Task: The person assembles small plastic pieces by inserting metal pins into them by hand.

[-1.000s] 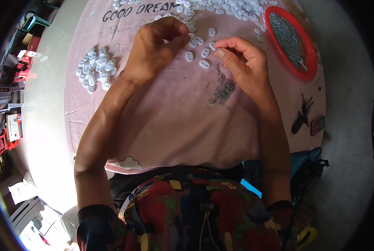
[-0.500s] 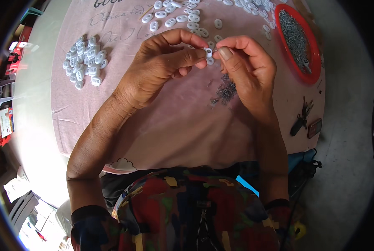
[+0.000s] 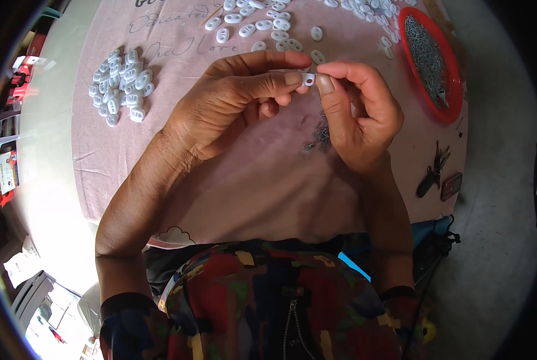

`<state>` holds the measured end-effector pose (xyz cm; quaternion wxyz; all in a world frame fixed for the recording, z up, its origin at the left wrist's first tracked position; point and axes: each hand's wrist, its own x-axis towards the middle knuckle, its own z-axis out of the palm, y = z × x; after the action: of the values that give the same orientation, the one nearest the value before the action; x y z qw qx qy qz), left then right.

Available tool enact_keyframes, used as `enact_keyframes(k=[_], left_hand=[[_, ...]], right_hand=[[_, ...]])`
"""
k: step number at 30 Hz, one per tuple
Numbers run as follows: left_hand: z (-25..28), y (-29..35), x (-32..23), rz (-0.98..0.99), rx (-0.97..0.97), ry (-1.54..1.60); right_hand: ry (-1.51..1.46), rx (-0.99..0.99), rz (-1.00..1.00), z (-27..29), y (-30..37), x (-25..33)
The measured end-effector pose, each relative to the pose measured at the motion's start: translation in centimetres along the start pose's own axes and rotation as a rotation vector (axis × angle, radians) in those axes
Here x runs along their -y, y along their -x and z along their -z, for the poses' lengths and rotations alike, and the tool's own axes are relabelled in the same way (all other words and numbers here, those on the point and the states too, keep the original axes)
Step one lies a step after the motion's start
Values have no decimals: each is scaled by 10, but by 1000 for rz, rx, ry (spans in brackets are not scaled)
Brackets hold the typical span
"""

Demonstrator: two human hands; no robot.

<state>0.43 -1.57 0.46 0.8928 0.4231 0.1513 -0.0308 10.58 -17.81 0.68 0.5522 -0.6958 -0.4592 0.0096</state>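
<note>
Between the thumb and fingers of my left hand [image 3: 238, 90] is a small white oval plastic piece with holes [image 3: 309, 79]; only its right end shows. My right hand [image 3: 361, 108] is pinched at that end, thumb against forefinger, and whatever is between those fingertips is too small to name. Below the hands lies a heap of small dark metal pieces [image 3: 320, 137], partly covered by the right hand. Loose white oval pieces [image 3: 264, 25] with two holes are scattered on the cloth beyond the hands.
A pile of white oval pieces [image 3: 121, 84] sits at the left of the pink tablecloth [image 3: 232, 198]. At the far right stands a red basin [image 3: 459, 90] full of small metal parts [image 3: 424, 57]. Keys [image 3: 435, 171] and a phone [image 3: 451, 187] lie near the right edge.
The white piece and both hands have shifted slightly right. The right fingertips have moved up against the piece's end, and the left fingers now cover more of it.
</note>
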Motion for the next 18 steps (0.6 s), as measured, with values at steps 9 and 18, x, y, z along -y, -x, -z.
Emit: enact_keyframes(k=[9,18], left_hand=[[0,1,0,-60,-18,-302],[2,1,0,29,29,28]], right_hand=[[27,0,29,-2,-1,-4],[-301,2,-148,-5,-3,0]])
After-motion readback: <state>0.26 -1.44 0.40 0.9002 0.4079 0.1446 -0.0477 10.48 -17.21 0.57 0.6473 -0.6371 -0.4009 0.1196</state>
